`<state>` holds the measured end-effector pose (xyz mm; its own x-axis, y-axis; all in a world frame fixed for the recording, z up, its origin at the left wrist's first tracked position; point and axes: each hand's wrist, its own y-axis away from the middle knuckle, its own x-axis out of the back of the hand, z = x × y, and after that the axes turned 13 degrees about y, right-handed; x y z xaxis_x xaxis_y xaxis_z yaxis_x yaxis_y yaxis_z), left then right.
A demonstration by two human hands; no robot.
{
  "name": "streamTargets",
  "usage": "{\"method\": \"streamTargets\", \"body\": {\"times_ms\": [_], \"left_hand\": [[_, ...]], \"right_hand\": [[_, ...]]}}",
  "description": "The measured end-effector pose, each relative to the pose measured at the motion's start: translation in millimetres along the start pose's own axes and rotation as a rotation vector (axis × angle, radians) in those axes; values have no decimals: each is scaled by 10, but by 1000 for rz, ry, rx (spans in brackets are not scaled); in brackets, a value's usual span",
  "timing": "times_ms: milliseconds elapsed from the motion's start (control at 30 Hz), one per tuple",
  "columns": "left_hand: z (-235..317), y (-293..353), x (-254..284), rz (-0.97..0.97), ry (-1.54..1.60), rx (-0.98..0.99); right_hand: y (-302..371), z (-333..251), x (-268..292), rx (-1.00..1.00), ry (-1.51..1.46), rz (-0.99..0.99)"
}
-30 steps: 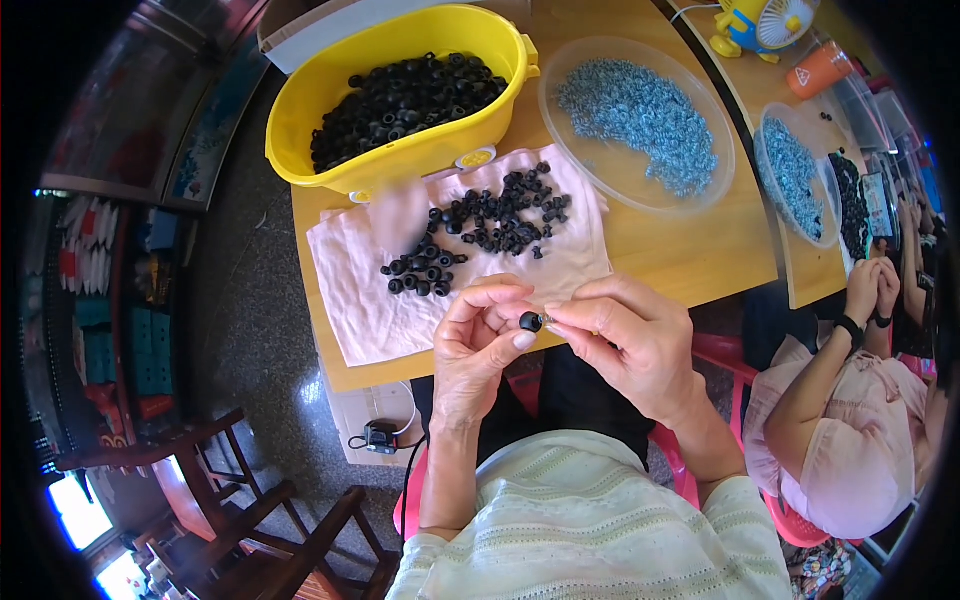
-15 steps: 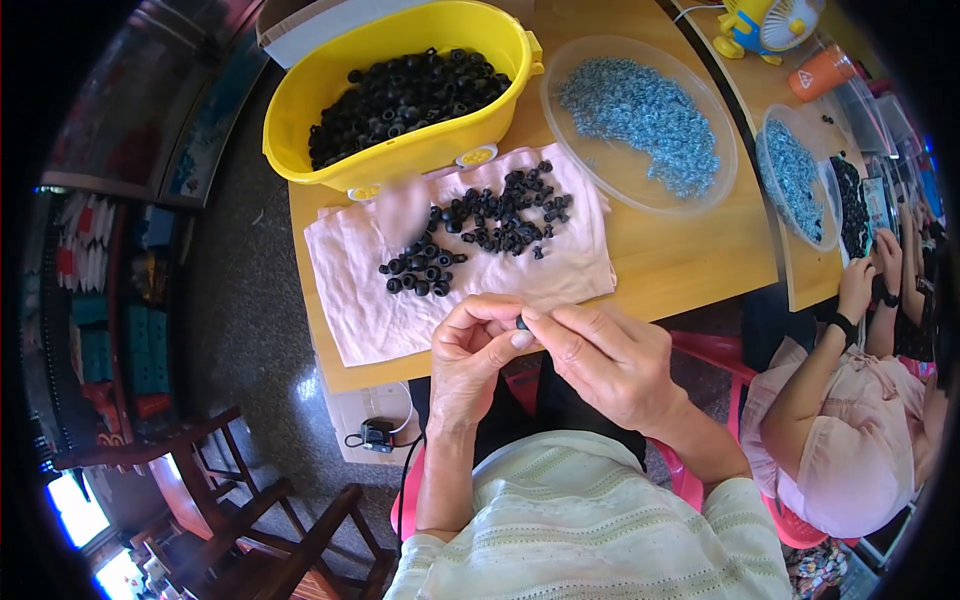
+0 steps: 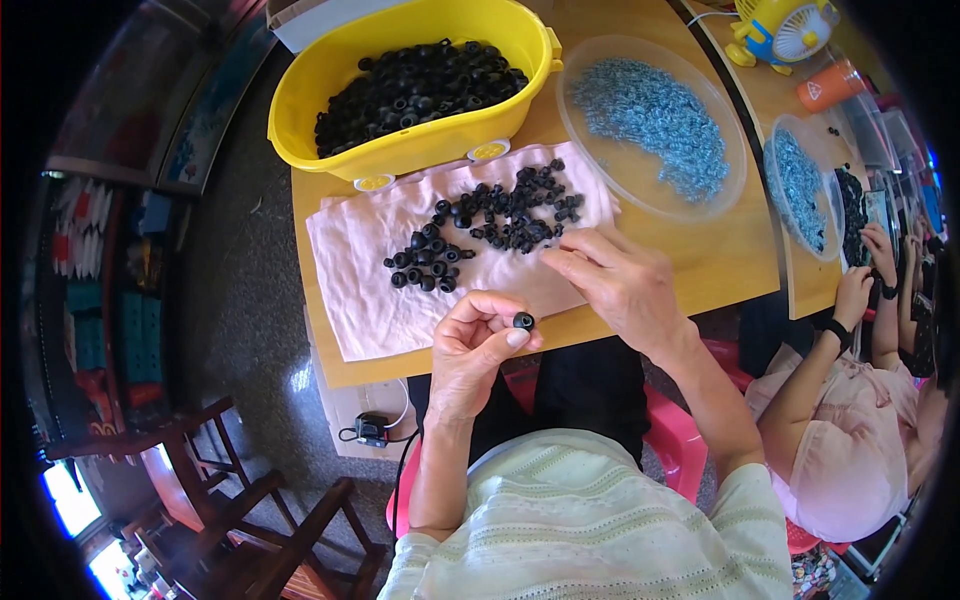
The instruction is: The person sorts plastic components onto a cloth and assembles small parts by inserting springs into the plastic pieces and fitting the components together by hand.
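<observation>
One round black rubber ring (image 3: 523,321), fingertip-pinched.

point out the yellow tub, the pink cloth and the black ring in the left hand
yellow tub (image 3: 400,150): head view, on its front wall
pink cloth (image 3: 350,270): head view, on a bare part of its left half
black ring (image 3: 523,321): head view, on the ring's top, at the left hand's fingertips

The right hand (image 3: 625,285) has left the black ring (image 3: 523,321) in the left hand (image 3: 480,345)

Yellow tub (image 3: 330,90), pink cloth (image 3: 360,270), black rings (image 3: 480,220).
</observation>
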<state>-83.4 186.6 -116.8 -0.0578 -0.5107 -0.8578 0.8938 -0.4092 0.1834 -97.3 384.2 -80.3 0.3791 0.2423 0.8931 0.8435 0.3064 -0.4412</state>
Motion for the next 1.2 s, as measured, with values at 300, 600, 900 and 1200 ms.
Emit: {"method": "streamTargets", "body": {"times_ms": [300, 600, 900, 1200], "left_hand": [[5, -4, 21, -42, 12, 6], [-41, -5, -31, -11, -69, -65], [-34, 22, -21, -5, -35, -51], [45, 133, -192, -116, 108, 4]], "right_hand": [[-43, 29, -65, -11, -127, -48], [94, -43, 68, -529, -688, -394], [120, -87, 85, -362, -470, -235], [92, -295, 464, -572, -1439, -223]]}}
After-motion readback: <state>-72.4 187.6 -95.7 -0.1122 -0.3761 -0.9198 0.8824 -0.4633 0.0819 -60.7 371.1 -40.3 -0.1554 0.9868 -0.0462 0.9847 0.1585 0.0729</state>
